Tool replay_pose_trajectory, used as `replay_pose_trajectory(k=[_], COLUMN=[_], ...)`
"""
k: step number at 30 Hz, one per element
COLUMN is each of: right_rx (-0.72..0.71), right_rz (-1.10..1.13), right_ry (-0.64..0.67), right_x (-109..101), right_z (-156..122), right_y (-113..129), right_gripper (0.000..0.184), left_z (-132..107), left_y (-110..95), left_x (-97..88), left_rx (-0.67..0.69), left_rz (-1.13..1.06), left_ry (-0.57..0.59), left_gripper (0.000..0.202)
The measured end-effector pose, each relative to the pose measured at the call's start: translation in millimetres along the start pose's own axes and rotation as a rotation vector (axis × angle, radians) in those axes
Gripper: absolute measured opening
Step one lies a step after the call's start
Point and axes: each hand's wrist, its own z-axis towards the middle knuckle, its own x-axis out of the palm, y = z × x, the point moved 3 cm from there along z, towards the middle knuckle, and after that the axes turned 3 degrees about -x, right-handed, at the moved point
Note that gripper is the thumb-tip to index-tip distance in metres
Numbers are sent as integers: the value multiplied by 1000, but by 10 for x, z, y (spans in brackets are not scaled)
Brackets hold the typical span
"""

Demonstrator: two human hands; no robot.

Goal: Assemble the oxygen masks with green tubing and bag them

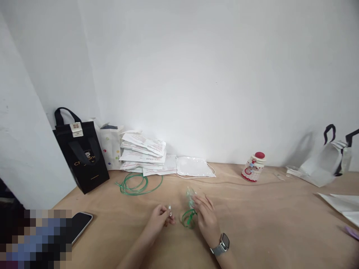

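My left hand point(160, 219) is closed in a pinch, and a small white piece point(169, 210) sticks up from between thumb and fingers. I cannot make out exactly what that piece is. To its right, my right hand point(206, 212) has its fingers curved over a clear, greenish plastic mask point(190, 196) and appears to hold it against the table. A green elastic strap point(188, 218) loops out from the mask toward my left hand. Part of the mask is hidden under my fingers. Farther back lies a loose coil of green tubing point(134, 186), apart from both hands.
Against the wall stand a black bag point(84, 157), a dotted white bag point(110, 149), stacked white packets point(144, 151) and a flat white pouch point(193, 167) with a cord. A red-capped bottle point(253, 168) and a white bag point(321, 168) are right. A phone point(81, 226) lies left.
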Motion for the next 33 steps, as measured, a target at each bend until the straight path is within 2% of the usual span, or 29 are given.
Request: replay_pose_trajectory(k=[2,4,7,9,11,14,17,20,22,24,26,28,33], right_rx=[-79,-139,-119,11,206,562,757,780,835,908,965,998,1020], right_rz=[-64,-86,-84,-76,7,432,798,957,1167,1395,1533,1588,1578], right_ry=[-35,-5,-5,-83,-141,-242,-314,-285,-255,-177,-72,-9,-5], right_x=[-75,-121,-180,-217,-211,-115,5,52,76,112,153,188,227], right_z=[6,8,4,0,-2,-14,-13,7,6,-1,-12,-25,-51], right_y=[26,32,12,-19,-57,-123,-120,-39,41,134,211,242,204], right_gripper=[39,42,41,34,23,9,19,23,20,16,14,13,14], left_z=[-20,-61,-109,-113,-96,-55,-36,-69,-121,-182,-229,-248,-244], left_y=[-47,-89,-119,-119,-118,-122,-125,-145,-179,-217,-245,-262,-297], left_x=[-37,-87,-158,-199,-232,-244,-193,-105,-47,1,31,37,38], left_rx=[-29,-47,-75,-92,-96,-81,-64,-12,51,106,139,158,210], left_rz=[-100,-183,-266,-298,-318,-329,-310,-296,-316,-348,-380,-401,-411], left_ry=[-12,-27,-37,-40,-41,-11,50,92,117,157,206,231,220], left_gripper=[40,39,38,39,42,52,53,35,29,25,21,19,18])
